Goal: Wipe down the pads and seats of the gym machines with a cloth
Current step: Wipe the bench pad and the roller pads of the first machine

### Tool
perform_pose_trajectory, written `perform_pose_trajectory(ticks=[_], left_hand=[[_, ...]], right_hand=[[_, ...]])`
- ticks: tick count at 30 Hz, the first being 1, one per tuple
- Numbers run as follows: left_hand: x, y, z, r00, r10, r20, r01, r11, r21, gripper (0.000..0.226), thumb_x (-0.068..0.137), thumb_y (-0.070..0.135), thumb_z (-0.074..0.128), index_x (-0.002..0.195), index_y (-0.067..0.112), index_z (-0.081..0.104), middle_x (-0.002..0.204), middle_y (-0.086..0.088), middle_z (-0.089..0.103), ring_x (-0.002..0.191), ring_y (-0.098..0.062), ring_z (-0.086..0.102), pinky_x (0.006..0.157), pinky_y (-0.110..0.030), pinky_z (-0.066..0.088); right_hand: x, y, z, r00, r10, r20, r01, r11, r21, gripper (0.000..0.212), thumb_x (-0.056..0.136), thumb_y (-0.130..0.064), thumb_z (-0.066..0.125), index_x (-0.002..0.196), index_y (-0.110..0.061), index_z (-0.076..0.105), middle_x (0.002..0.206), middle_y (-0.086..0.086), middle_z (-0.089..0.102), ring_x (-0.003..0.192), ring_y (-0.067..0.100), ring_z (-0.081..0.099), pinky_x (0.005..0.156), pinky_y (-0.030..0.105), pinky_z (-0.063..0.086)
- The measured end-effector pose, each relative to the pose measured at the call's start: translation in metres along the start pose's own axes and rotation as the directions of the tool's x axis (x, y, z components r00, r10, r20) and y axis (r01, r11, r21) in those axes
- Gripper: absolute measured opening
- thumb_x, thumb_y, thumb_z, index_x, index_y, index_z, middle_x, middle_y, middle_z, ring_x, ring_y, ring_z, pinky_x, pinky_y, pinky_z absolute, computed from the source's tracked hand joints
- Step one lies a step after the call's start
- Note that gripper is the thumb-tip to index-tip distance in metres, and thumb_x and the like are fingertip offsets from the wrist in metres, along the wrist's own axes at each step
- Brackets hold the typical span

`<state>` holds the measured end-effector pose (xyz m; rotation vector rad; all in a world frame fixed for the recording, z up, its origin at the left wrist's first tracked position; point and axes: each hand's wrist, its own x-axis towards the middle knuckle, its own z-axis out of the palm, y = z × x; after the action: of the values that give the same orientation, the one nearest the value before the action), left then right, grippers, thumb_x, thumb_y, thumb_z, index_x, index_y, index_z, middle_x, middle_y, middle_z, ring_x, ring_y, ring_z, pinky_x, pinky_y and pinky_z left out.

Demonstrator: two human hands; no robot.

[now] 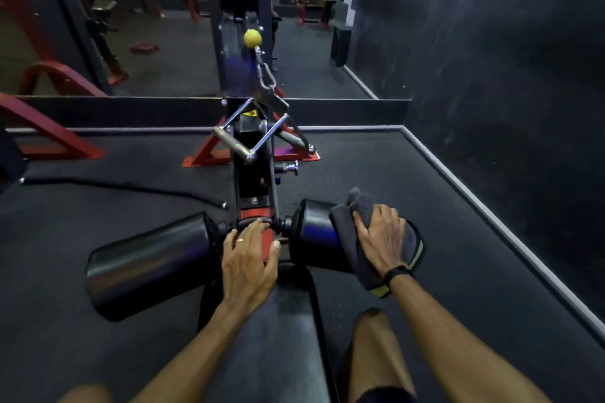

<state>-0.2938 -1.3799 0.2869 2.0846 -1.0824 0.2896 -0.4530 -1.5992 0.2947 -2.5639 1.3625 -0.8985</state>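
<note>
A seated row machine runs away from me, with two black roller pads at its near end. My right hand [381, 235] presses a dark grey cloth [353, 239] over the right roller pad [314, 232], fingers spread on the fabric. My left hand [250, 258] rests on the red frame [266, 239] between the pads, fingers extended. The left roller pad [147, 265] lies bare. The long black seat [281, 337] stretches toward me between my arms.
A chrome V-handle [252, 137] hangs on a cable with a yellow ball stop [252, 38] ahead. A wall mirror sits behind it. Red frame legs [49, 134] stand at the left. A black rope [131, 188] lies on the rubber floor. My knee [376, 347] is beside the seat.
</note>
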Motion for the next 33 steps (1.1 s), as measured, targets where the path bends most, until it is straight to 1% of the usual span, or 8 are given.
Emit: perform_pose_trajectory(ticks=[6, 9, 12, 16, 19, 25, 29, 33], left_hand=[[-0.065, -0.042, -0.017, 0.994, -0.108, 0.01, 0.106, 0.991, 0.077, 0.047, 0.094, 0.037, 0.043, 0.123, 0.008, 0.064, 0.123, -0.01, 0.069, 0.114, -0.025, 0.065, 0.111, -0.041, 0.03], [-0.118, -0.076, -0.01, 0.972, -0.232, 0.025, 0.225, 0.959, 0.17, 0.051, 0.101, 0.037, 0.036, 0.118, 0.001, 0.067, 0.114, -0.017, 0.072, 0.103, -0.033, 0.07, 0.103, -0.047, 0.039], [-0.165, -0.098, 0.005, 0.883, -0.43, 0.189, 0.372, 0.886, 0.278, 0.069, 0.107, 0.047, 0.016, 0.127, 0.001, 0.064, 0.124, -0.025, 0.066, 0.107, -0.04, 0.068, 0.091, -0.057, 0.054], [-0.185, -0.097, 0.01, 0.71, -0.621, 0.332, 0.559, 0.784, 0.27, 0.064, 0.103, 0.052, 0.017, 0.155, 0.022, 0.036, 0.149, -0.024, 0.046, 0.12, -0.042, 0.059, 0.096, -0.054, 0.051], [-0.176, -0.088, 0.007, 0.69, -0.65, 0.318, 0.621, 0.757, 0.202, 0.067, 0.097, 0.063, 0.007, 0.158, 0.039, 0.018, 0.161, -0.01, 0.03, 0.129, -0.036, 0.051, 0.103, -0.049, 0.045], [-0.178, -0.087, 0.005, 0.687, -0.636, 0.352, 0.62, 0.765, 0.173, 0.069, 0.094, 0.071, -0.004, 0.157, 0.047, 0.01, 0.158, -0.005, 0.032, 0.12, -0.033, 0.056, 0.09, -0.05, 0.054], [-0.175, -0.089, 0.003, 0.66, -0.648, 0.381, 0.638, 0.751, 0.172, 0.062, 0.096, 0.069, -0.001, 0.156, 0.052, 0.004, 0.159, -0.007, 0.029, 0.123, -0.034, 0.054, 0.091, -0.052, 0.053], [-0.172, -0.088, 0.002, 0.644, -0.664, 0.38, 0.655, 0.735, 0.173, 0.058, 0.102, 0.058, 0.013, 0.158, 0.043, 0.015, 0.155, -0.011, 0.035, 0.119, -0.036, 0.056, 0.09, -0.048, 0.052]], right_hand=[[-0.053, -0.067, 0.004, 0.969, -0.246, 0.009, 0.24, 0.954, 0.182, 0.041, 0.094, -0.048, 0.045, 0.101, -0.012, 0.062, 0.098, 0.008, 0.063, 0.091, 0.029, 0.054, 0.08, 0.044, 0.037], [-0.125, -0.098, 0.037, 0.821, -0.482, 0.306, 0.424, 0.874, 0.237, 0.043, 0.094, -0.053, 0.044, 0.101, -0.016, 0.064, 0.102, 0.006, 0.063, 0.097, 0.029, 0.057, 0.084, 0.041, 0.033], [-0.2, -0.101, 0.082, 0.683, -0.455, 0.571, 0.442, 0.88, 0.173, 0.069, 0.093, -0.066, 0.036, 0.141, -0.02, 0.054, 0.147, 0.01, 0.05, 0.139, 0.032, 0.042, 0.115, 0.046, 0.024], [-0.202, -0.099, 0.1, 0.688, -0.418, 0.593, 0.446, 0.888, 0.109, 0.08, 0.093, -0.075, 0.025, 0.158, -0.029, 0.028, 0.165, 0.007, 0.025, 0.154, 0.028, 0.012, 0.122, 0.049, 0.002], [-0.192, -0.1, 0.106, 0.72, -0.401, 0.566, 0.419, 0.902, 0.106, 0.078, 0.096, -0.073, 0.022, 0.158, -0.026, 0.031, 0.165, 0.008, 0.024, 0.154, 0.028, 0.015, 0.122, 0.048, 0.006], [-0.191, -0.099, 0.117, 0.714, -0.393, 0.579, 0.442, 0.895, 0.062, 0.075, 0.099, -0.065, 0.031, 0.157, -0.018, 0.032, 0.165, 0.012, 0.022, 0.154, 0.028, 0.015, 0.122, 0.052, 0.013], [-0.187, -0.103, 0.116, 0.68, -0.402, 0.613, 0.452, 0.888, 0.08, 0.075, 0.099, -0.063, 0.032, 0.157, -0.015, 0.032, 0.165, 0.014, 0.022, 0.154, 0.03, 0.014, 0.123, 0.054, 0.013], [-0.187, -0.102, 0.116, 0.69, -0.401, 0.602, 0.448, 0.89, 0.08, 0.075, 0.099, -0.061, 0.035, 0.156, -0.013, 0.034, 0.165, 0.016, 0.022, 0.154, 0.031, 0.015, 0.122, 0.055, 0.015]])
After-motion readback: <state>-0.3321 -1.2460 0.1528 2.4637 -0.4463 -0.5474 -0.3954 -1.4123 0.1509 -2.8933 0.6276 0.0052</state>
